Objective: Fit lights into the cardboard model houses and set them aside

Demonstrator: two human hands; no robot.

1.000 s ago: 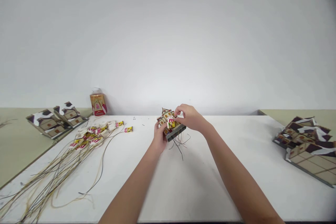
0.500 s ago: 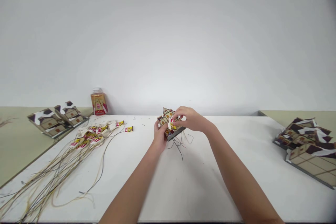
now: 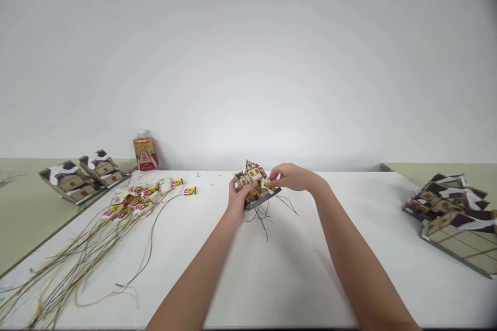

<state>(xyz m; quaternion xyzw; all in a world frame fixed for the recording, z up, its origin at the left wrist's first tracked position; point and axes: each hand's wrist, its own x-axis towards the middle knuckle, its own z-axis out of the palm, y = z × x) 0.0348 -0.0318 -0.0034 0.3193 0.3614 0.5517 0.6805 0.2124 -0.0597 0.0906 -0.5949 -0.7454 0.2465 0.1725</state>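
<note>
A small model house (image 3: 254, 178) with a patterned front and a grey base is tilted above the middle of the white table. My left hand (image 3: 236, 203) is wrapped round its left side. At the house's right side, my right hand (image 3: 292, 176) pinches a small yellow and white piece (image 3: 268, 184) between thumb and fingers. Thin dark and reddish wires (image 3: 264, 218) hang below the base. How far the piece sits within the house front cannot be made out.
On the left of the white table (image 3: 186, 248) lies a pile of red, white and yellow pieces (image 3: 134, 200) with long wires. Model houses stand at the far left (image 3: 72, 181) and right (image 3: 462, 227). A red and gold bottle (image 3: 146, 151) stands at the back left.
My right hand has moved right with the small piece, from over the house front to its right side. More of the front shows, and the house has shifted slightly right.
</note>
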